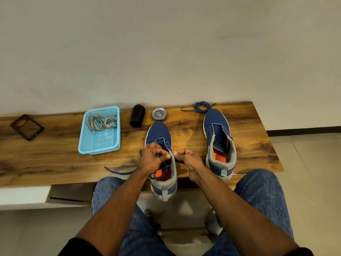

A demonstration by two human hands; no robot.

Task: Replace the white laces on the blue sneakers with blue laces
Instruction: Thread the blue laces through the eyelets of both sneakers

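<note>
Both hands at the near blue sneaker (160, 133), toe pointing away, heel hanging over the front edge of the bench (55, 159). Left hand (151, 159) curled over the sneaker's throat, fingers (167, 156) bent round the blue lace (164, 143) at the upper eyelets. Right hand (188, 158) just to the right of that sneaker, fingers (176, 153) pressed together in a pinch at the grey collar edge, on a dark strand there; whether lace tip or collar is pinched, cannot tell. Fingertips of the two hands nearly touching above the tongue. Lace already crossed through several eyelets ahead of the left hand; one loose end trailing left of the sneaker across the wood, another loop lying inside over the orange insole.

Second sneaker (218, 137) right of the near sneaker, unlaced, tongue open. Spare blue lace (202, 106) coiled just beyond its toe. Beyond the near sneaker's toe, a round tin (159, 114) and a black brush (137, 115). Left of the sneaker, a light-blue basket (99, 147) holding the white laces (101, 121). Farther left, a dark phone case (27, 127).
</note>
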